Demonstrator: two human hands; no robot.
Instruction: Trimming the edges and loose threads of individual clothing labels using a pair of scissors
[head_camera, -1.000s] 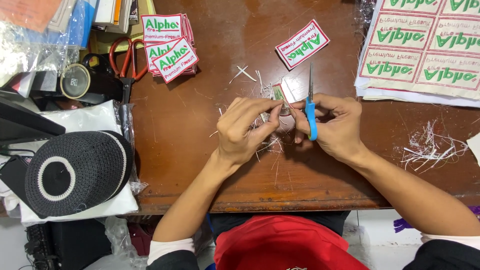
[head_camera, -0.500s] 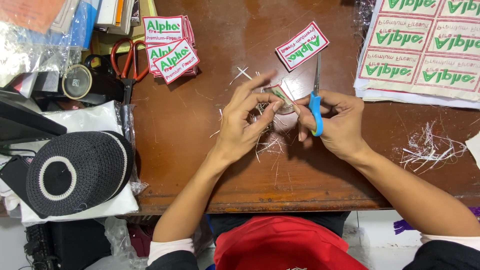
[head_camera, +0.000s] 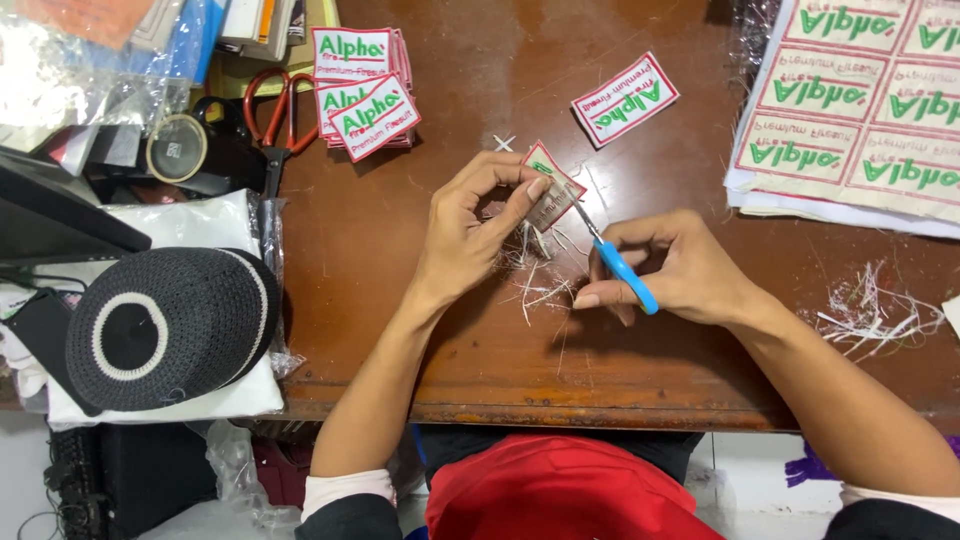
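My left hand (head_camera: 470, 225) pinches a small embroidered patch (head_camera: 553, 190), white with a red border and green lettering, holding it tilted above the brown table (head_camera: 420, 330). My right hand (head_camera: 670, 268) grips small scissors with a blue handle (head_camera: 625, 272); their blades touch the patch's lower right edge. White thread trimmings (head_camera: 535, 280) lie on the table beneath both hands.
A stack of finished patches (head_camera: 362, 85) and one loose patch (head_camera: 625, 98) lie farther back. Uncut patch sheets (head_camera: 850, 110) fill the right rear. Red-handled scissors (head_camera: 275, 110), a tape roll (head_camera: 177, 148) and a black knitted cap (head_camera: 170, 325) sit left. More trimmings (head_camera: 870, 310) lie right.
The patch has turned in my left hand and now tilts up toward the camera. My right hand dropped lower and swung the scissors from upright to slanting at the patch's edge.
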